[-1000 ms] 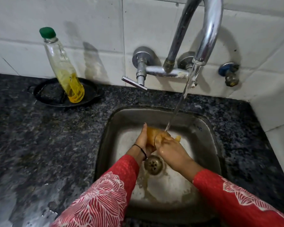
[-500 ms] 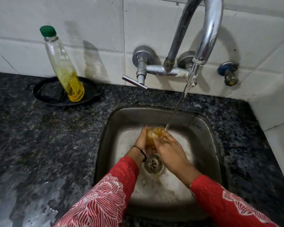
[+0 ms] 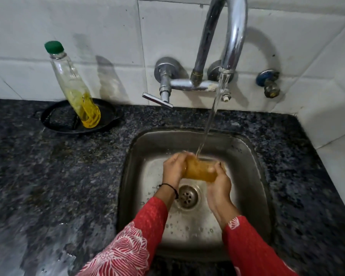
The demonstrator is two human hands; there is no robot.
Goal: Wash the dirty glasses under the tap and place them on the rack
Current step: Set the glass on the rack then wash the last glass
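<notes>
An amber-tinted glass (image 3: 200, 170) lies sideways over the steel sink (image 3: 249, 176), held between both hands. My left hand (image 3: 173, 169) grips its left end and my right hand (image 3: 219, 185) cups its right end from below. Water streams from the chrome tap (image 3: 232, 36) and hits the top of the glass. The drain (image 3: 187, 196) sits just below the hands. No rack is in view.
A clear bottle (image 3: 74, 86) with a green cap and yellow liquid leans in a black dish (image 3: 56, 120) on the dark granite counter (image 3: 48, 176) at the back left. The tap lever (image 3: 157, 100) sticks out over the sink's back edge. White tiled wall behind.
The glass has turned from upright to lying sideways under the stream. My hands have spread apart to hold it at either end.
</notes>
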